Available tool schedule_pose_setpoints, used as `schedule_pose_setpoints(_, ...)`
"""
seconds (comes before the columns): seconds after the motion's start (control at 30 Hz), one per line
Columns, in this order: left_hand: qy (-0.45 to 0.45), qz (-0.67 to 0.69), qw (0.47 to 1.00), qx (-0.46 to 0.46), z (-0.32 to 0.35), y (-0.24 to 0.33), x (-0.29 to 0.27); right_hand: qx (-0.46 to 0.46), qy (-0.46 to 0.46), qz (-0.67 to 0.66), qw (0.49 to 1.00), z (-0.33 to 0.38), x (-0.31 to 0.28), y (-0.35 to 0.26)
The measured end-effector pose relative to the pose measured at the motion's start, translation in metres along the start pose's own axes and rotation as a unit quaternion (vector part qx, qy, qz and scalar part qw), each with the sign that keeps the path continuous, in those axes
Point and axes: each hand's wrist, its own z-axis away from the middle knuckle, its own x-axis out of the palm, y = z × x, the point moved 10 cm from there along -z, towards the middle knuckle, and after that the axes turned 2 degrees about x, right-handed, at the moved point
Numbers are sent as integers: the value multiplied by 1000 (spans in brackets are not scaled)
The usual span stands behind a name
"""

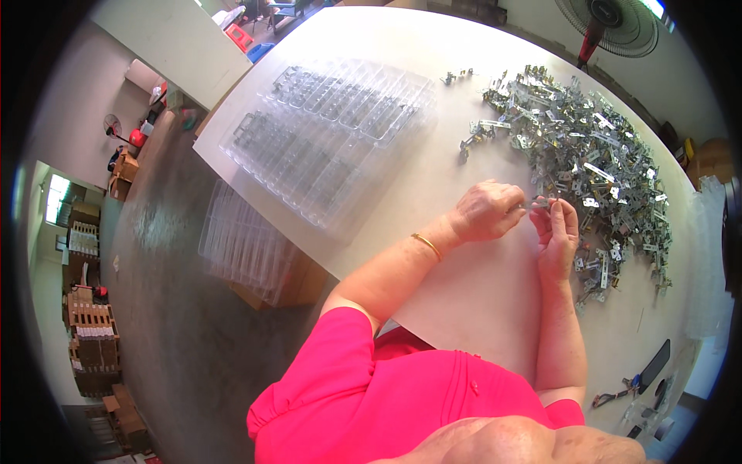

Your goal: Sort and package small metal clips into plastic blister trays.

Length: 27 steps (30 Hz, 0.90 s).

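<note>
The heaped hardware (595, 166) is silvery metal, its flat faces glossy, with yellowish, brass-like touches. The trays (328, 139) are clear, thin plastic, smooth and shiny. The table (487, 301) has a smooth, pale top with a soft sheen. The bracelet (427, 246) is polished, gold-coloured metal; the garment (325, 383), matt cloth; the floor (178, 271), smooth, faintly glossy and concrete-like.
</note>
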Motion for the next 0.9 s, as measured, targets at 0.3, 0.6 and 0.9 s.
schedule_pose_setpoints(0.3, 112, 62, 967, -219, -7, -1, -64, -25, -35, -8, 999, 6, 12, -5)
schedule_pose_setpoints(0.6, 146, -53, 952, -263, 2, -28, -248, -8, -108, 101, 989, 13, 30, -2)
schedule_pose_setpoints(0.9, 239, -309, 831, -396, 102, -210, -463, 4, -133, 158, 978, 19, 39, 5)
